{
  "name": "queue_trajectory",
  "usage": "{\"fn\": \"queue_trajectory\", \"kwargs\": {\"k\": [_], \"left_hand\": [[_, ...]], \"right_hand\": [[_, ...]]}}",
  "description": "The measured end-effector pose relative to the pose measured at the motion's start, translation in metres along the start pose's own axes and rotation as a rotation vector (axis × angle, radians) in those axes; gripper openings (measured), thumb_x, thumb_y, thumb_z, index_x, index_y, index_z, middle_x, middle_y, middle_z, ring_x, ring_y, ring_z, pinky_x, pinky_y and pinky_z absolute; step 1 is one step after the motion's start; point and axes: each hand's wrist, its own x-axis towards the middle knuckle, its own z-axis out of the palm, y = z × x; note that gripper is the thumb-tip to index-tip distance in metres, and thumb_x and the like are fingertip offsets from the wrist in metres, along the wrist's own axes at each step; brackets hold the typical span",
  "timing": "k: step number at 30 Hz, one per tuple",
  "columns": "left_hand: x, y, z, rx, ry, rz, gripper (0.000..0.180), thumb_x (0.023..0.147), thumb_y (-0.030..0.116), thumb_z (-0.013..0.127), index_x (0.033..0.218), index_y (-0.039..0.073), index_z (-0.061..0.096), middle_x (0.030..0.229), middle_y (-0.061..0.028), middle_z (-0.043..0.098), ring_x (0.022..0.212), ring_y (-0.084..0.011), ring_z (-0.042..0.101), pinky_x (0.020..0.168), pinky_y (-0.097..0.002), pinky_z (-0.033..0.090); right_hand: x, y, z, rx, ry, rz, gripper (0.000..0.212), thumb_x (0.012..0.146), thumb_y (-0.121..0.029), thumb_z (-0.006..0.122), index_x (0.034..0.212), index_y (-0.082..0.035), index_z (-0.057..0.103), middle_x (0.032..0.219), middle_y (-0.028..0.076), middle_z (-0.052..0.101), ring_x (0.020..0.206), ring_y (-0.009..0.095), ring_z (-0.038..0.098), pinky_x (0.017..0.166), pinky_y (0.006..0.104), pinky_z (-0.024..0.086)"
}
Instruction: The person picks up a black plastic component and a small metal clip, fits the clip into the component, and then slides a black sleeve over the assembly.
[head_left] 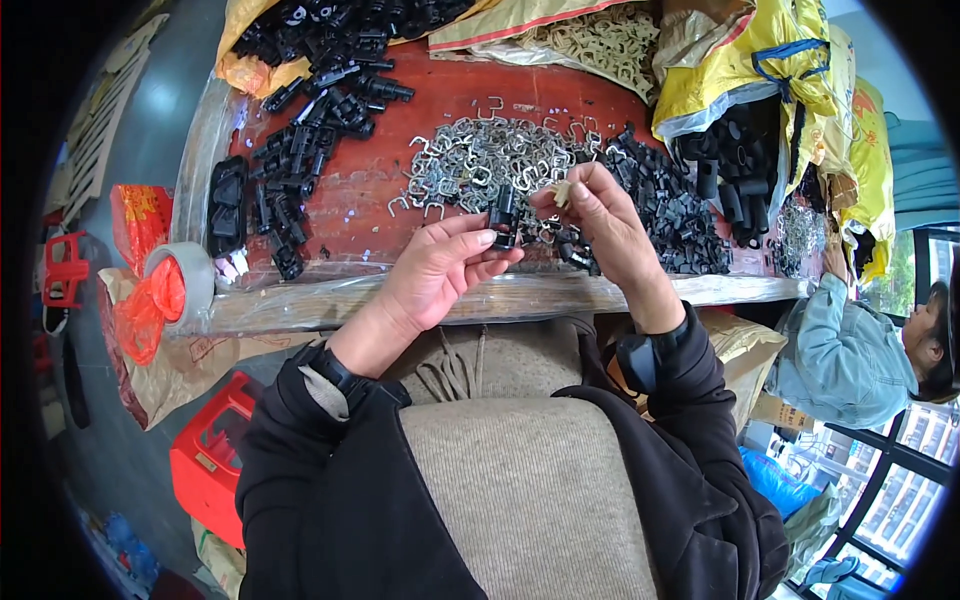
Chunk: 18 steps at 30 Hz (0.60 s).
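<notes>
My left hand (435, 262) is closed around a short black plastic pipe fitting (504, 208), held upright above the near edge of the table between thumb and fingers. Close beside it, my right hand (612, 222) pinches a small beige plastic clip (562, 194). The two parts are apart. Just beyond both hands spreads a heap of silvery U-shaped metal clips (470, 160). A mound of small black plastic pieces (655, 200) lies to the right of my right hand.
Black fittings (300, 150) are piled along the left of the red table (350, 195). A sack of beige clips (600, 45) lies at the back. Black tubes (745, 190) spill from a yellow bag (695, 100). A tape roll (195, 285) sits at the left corner; a co-worker (850, 345) is at right.
</notes>
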Motion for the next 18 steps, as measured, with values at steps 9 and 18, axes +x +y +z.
{"fn": "queue_trajectory", "kwargs": {"k": [9,18], "left_hand": [[-0.002,0.000,0.003,-0.058,0.008,-0.018,0.024,0.080,0.006,0.051,0.103,-0.001,0.051,0.095,-0.0099,0.057,0.086,-0.0202,0.058,0.075,-0.0256,0.047],[-0.003,-0.001,-0.001,-0.040,-0.029,-0.027,0.021,0.081,0.010,0.052,0.100,0.001,0.053,0.090,-0.0081,0.058,0.083,-0.0198,0.058,0.072,-0.0247,0.049]], "right_hand": [[-0.007,0.001,0.024,-0.399,-0.104,-0.267,0.015,0.083,-0.017,0.051,0.082,-0.002,0.050,0.102,0.008,0.044,0.082,0.010,0.047,0.064,0.0226,0.043],[-0.004,0.010,0.024,-0.390,-0.109,-0.270,0.012,0.080,-0.012,0.054,0.083,-0.001,0.052,0.104,0.008,0.044,0.084,0.008,0.044,0.069,0.0202,0.040]]}}
